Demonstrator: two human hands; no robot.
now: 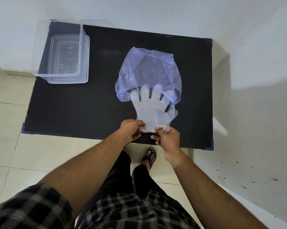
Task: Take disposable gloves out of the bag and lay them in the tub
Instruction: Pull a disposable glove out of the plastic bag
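A thin blue plastic bag point(149, 71) lies on the black table, mouth toward me. Clear disposable gloves point(153, 111) stick halfway out of it, fingertips still under the bag's rim and cuffs near the table's front edge. My left hand point(133, 131) pinches the cuff on the left side. My right hand point(168, 138) pinches the same cuff on the right. A clear plastic tub point(61, 52) stands at the table's far left corner, apart from both hands, and it looks empty.
The black table point(83, 104) has blue tape at its corners and stands against white walls at the back and right. Tiled floor lies to the left and in front. My sandalled foot point(150, 157) is just under the front edge.
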